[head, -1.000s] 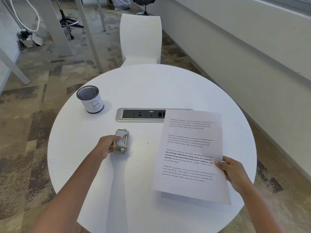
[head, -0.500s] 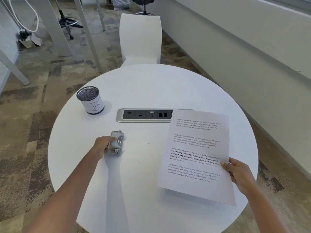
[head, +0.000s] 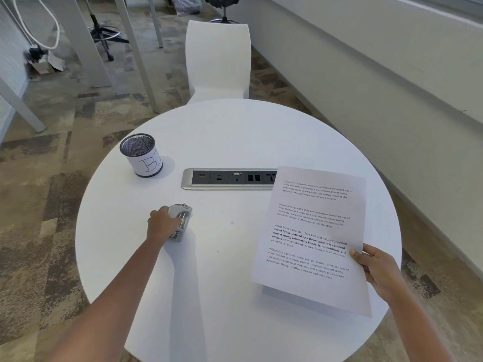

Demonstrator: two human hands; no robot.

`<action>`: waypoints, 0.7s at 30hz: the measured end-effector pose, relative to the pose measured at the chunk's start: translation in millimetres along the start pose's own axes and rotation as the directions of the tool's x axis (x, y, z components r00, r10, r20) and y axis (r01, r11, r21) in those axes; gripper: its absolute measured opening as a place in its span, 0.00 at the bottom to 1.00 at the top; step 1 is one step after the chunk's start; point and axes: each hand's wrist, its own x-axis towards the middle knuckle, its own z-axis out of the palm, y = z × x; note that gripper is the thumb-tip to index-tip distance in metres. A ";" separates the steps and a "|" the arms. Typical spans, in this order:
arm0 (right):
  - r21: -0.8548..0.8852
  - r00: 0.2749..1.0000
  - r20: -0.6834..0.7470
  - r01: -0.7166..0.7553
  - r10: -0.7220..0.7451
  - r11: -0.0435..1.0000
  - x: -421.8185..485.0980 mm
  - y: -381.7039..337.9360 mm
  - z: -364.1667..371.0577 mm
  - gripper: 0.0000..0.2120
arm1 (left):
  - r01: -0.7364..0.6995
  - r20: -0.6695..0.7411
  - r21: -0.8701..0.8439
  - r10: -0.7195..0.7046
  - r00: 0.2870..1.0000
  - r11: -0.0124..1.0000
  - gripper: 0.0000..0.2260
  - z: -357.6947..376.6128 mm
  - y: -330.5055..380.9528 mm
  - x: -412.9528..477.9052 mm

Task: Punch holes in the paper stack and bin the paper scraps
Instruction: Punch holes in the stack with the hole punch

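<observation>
Left hand [head: 162,226] wrapped around small grey metal hole punch [head: 180,221] on round white table [head: 235,131]. Right hand [head: 377,269] pinching right edge of printed white paper stack [head: 313,239], near end lifted off tabletop. Beyond left hand, black mesh cup labelled "B" [head: 142,155]; between hands, farther out, silver socket strip [head: 230,178].

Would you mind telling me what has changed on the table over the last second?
The left hand has dragged the hole punch leftward, gripping it throughout. The right hand has shifted the paper stack slightly right, uncovering more of the socket panel. The mesh cup stayed put.
</observation>
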 end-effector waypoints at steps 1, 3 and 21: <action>-0.002 1.000 -0.002 0.000 0.000 1.000 0.3 0.1 -0.7 0.09 | -0.010 -0.001 0.007 0.010 1.000 1.000 0.15 0.8 0.3 0.5; -0.009 1.000 -0.008 0.001 -0.001 1.000 0.2 -0.3 -2.2 0.09 | -0.021 0.008 0.015 0.021 1.000 1.000 0.15 1.1 0.8 0.4; -0.022 0.997 -0.071 -0.041 0.040 0.999 3.1 3.1 -28.8 0.11 | -0.417 -0.331 0.091 0.423 0.844 0.904 0.18 29.5 40.1 -46.8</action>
